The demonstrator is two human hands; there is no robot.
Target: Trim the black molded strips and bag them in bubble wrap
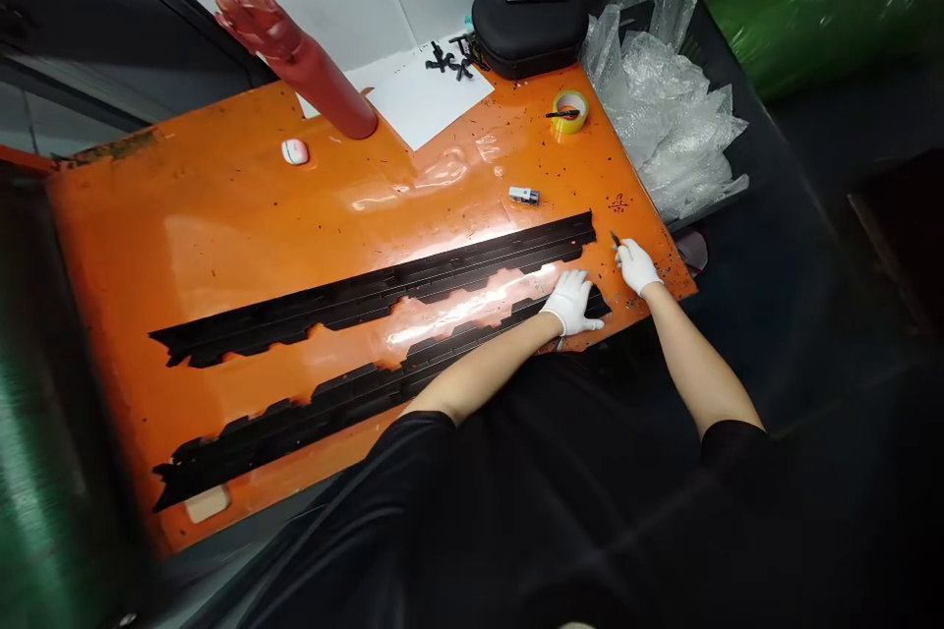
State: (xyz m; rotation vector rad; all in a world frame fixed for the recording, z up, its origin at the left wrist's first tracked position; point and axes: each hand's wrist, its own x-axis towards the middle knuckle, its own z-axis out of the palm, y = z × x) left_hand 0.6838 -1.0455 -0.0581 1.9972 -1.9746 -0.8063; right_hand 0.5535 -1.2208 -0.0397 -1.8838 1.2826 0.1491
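Two long black plastic strips with notched edges lie across the orange tabletop, a far strip and a near strip. My left hand, in a white glove, rests with fingers spread on the right end of the near strip, pressing it to the table. Beside it, past the strips' right ends, my gloved right hand is closed around a thin dark tool that looks like a craft knife. Its tip points up and left, away from both strips; most of it is hidden in the fingers.
A red bottle, white paper, small black parts and a black case stand at the back. Yellow tape and a small grey-white object lie to the right. Bubble wrap fills a crate beyond the edge.
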